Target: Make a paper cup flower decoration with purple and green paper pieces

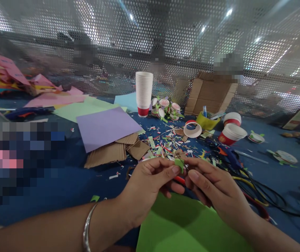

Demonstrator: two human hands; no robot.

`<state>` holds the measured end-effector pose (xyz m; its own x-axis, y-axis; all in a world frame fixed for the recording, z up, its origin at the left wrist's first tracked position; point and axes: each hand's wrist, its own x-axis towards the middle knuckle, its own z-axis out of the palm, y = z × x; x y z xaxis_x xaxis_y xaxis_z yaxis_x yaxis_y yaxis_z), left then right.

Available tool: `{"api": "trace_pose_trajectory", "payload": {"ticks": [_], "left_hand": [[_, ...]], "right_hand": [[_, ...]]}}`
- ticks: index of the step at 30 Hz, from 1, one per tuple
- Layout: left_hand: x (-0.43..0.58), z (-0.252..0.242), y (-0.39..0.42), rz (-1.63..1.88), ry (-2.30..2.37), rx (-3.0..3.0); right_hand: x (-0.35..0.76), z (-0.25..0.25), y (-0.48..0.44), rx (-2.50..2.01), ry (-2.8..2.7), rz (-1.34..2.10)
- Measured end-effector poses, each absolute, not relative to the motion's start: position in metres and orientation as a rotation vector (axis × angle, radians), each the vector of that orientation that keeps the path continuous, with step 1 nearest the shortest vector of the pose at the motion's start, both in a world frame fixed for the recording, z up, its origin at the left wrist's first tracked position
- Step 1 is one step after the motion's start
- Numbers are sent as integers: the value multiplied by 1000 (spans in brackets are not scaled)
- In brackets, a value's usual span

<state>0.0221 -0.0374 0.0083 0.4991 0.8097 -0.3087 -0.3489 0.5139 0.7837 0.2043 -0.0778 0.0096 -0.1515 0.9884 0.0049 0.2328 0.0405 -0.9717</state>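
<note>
Both my hands meet above a green sheet of paper. My left hand, with a silver bangle at its wrist, pinches a small green paper piece between thumb and fingertips. My right hand is closed close beside it, its thumb pressed toward the index finger. A thin dark edge shows at its fingertips, but what it grips is mostly hidden. A bit of something red shows below, between the two hands. Paper scraps lie scattered just beyond my fingers.
A tall stack of paper cups stands behind a purple sheet and cardboard pieces. Farther right are a cut cup ring, a yellow container, more cups, a blue glue gun and cables.
</note>
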Motion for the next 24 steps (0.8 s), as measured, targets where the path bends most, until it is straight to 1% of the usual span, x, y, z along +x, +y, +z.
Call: {"api": "trace_pose_trajectory", "payload": {"ticks": [11,17,24], "left_hand": [[21,8,-38,773,759,728],[23,8,-37,759,771,729],[23,8,-38,751,789,744]], "right_hand": [[205,8,-80,-1300,-1483,1204],[207,7,-81,-1335,-1535,1139],[206,8,-78,-1374,-1501,1182]]}}
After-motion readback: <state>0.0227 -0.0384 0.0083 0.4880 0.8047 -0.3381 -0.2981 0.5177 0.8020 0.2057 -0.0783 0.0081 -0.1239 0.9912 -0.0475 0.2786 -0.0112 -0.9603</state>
